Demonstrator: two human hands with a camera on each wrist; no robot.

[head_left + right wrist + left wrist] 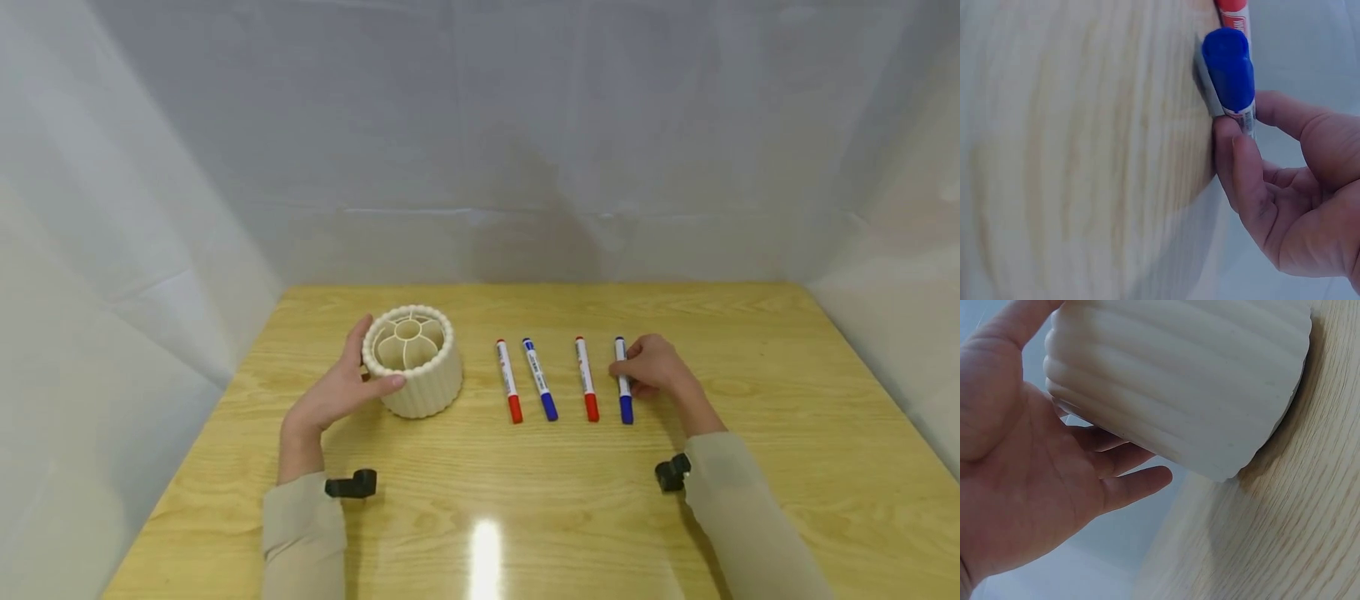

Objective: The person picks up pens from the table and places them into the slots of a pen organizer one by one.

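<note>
White sheeting [480, 125] is hung behind and to both sides of one wooden table [525, 500], on which everything is laid.

One cream ribbed holder [414, 361], round and divided into compartments about a central ring, is stood upright on the left half of the table. It is cupped by the left hand [337, 392]: the thumb is laid against the near side of the wall, the fingers are spread wide round the far side, and the palm is held open beside the ribs, as seen in the left wrist view.

Four markers are laid in a row to the right of the holder, caps toward the person: two red, two blue, alternating. Counted from the left: red marker [508, 380], blue marker [540, 379], second red marker [586, 379], second blue marker [622, 381].

The second blue marker, outermost on the right, is pinched narrowly at mid-barrel by the right hand [654, 365], thumb and fingers closed on it while it lies on the table.
</note>
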